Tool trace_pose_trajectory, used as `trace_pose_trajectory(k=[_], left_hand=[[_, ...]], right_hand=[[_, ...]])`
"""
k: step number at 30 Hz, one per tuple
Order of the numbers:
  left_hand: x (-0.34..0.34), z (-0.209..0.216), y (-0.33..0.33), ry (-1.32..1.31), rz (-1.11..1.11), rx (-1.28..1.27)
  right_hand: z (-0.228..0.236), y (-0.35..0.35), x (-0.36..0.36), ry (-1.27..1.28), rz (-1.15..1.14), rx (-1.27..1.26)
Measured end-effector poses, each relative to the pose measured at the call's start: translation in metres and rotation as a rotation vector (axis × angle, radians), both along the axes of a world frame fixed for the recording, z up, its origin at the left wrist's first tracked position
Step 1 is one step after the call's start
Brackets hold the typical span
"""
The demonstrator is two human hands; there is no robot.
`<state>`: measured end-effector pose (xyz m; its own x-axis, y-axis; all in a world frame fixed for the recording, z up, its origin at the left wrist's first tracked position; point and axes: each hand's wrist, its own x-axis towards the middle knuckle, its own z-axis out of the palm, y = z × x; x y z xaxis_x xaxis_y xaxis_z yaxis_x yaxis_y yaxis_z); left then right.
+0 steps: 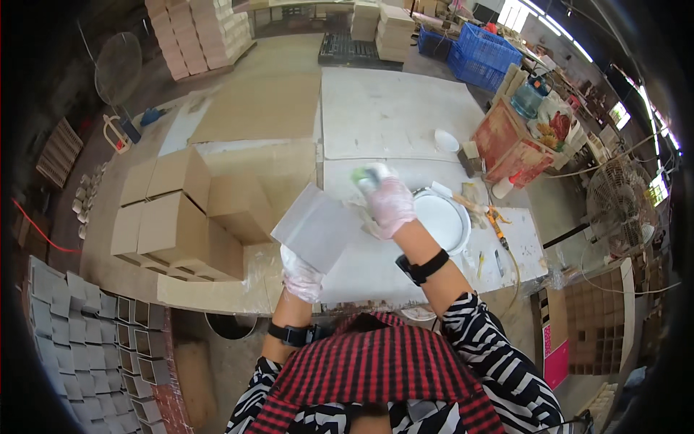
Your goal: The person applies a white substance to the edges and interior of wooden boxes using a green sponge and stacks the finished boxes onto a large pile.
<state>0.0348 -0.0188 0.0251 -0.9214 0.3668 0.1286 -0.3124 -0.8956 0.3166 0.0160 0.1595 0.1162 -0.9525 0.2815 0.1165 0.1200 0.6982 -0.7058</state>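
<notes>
My left hand [302, 276], in a thin whitish glove, is closed on the lower edge of a pale grey square box [318, 226] and holds it tilted above the table. To its right, my right hand [391, 206], also gloved, grips a blurred green-and-white sponge [370, 174], apart from the box. A crumpled cloth [366, 218] lies under that hand, partly hidden by it. Beside my right wrist stands a round white tub [442, 220] with white stuff in it. A flat pale tool [441, 190] rests across its far rim.
Brown cardboard boxes [173, 231] are stacked at the table's left. Right of the tub lie an orange air gun [497, 217] with a hose and a yellow tool [481, 265]. A white bowl [446, 140] sits farther back, near a reddish crate [511, 141]. Grey boxes [87, 354] fill the lower left.
</notes>
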Motion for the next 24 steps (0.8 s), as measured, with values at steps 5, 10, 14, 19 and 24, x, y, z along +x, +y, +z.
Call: trace_pose_trajectory(k=[5,10,14,19,24], left_hand=[[0.006,0.011,0.008,-0.044,0.147,-0.310],[0.001,0.018,0.005,-0.156,0.132,-0.296],[-0.013,-0.003,0.003,-0.247,0.030,-0.237],[-0.008,-0.014,0.005,-0.306,0.016,-0.177],[-0.010,0.011,0.009,0.074,0.199,-0.273]], right_hand=[[-0.009,0.011,0.010,0.121,-0.078,-0.453],[-0.027,0.011,0.007,0.114,0.019,-0.868],[-0.032,0.010,0.005,0.115,0.083,-1.102],[-0.038,-0.006,0.015,0.144,0.046,-0.899],[-0.061,0.000,0.018,0.172,-0.003,-0.755]])
